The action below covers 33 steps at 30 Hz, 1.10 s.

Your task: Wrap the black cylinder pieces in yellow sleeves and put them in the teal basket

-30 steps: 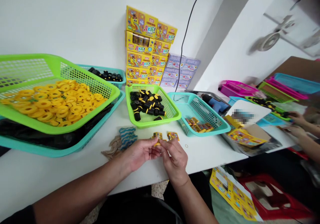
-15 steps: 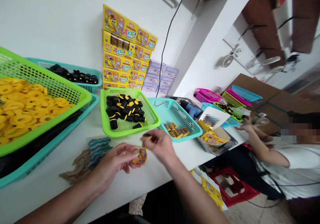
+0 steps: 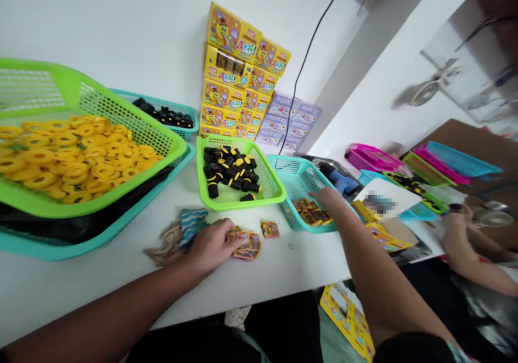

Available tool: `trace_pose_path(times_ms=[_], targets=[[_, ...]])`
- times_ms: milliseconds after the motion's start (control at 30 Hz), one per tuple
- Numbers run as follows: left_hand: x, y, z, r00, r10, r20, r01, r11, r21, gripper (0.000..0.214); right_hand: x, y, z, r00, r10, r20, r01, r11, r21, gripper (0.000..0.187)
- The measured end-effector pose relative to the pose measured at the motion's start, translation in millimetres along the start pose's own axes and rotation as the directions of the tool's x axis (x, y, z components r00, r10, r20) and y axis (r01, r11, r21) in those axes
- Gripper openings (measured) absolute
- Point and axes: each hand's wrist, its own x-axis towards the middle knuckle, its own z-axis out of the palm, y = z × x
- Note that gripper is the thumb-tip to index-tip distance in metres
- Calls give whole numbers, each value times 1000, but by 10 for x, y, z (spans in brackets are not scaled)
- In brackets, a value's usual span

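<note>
My left hand [image 3: 214,243] is closed, its fingertips pinching at a small stack of colourful printed labels [image 3: 251,247] on the white table. A separate printed piece [image 3: 270,228] lies just right of the stack. My right hand [image 3: 332,200] reaches over the turquoise basket [image 3: 289,207], with fingers stretched out and partly hidden behind the hand. Inside that basket are several small label-wrapped pieces [image 3: 309,212]. Nearby, a green basket [image 3: 273,190] holds black cylinders with yellow bands [image 3: 232,171].
A large green basket of yellow rings [image 3: 76,158] stands at left, above a turquoise tray [image 3: 121,220]. Cloths [image 3: 192,225] lie beside my left hand. Yellow boxes [image 3: 234,77] and purple boxes [image 3: 287,120] are stacked against the wall. At right sits a co-worker [image 3: 465,244].
My right hand has moved right, from beside my left hand to over the turquoise basket. The label-wrapped piece has left my left hand, which is now down at the label stack. The view has shifted.
</note>
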Motion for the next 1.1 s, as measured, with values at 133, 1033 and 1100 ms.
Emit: trace_pose_path(times_ms=[133, 1033, 1100], targets=[[-22, 64, -1, 1000, 7, 0, -7, 999, -51, 23, -526, -206, -123, 964, -62, -260, 114, 976, 188, 30], [35, 287, -182, 983, -127, 130, 178, 815, -551, 33, -1536, -1183, 196, 885, -449, -122, 312, 378, 872, 32], [47, 286, -199, 988, -122, 96, 155, 830, -536, 32, -1284, -1252, 16, 869, -465, -166, 446, 597, 667, 25]])
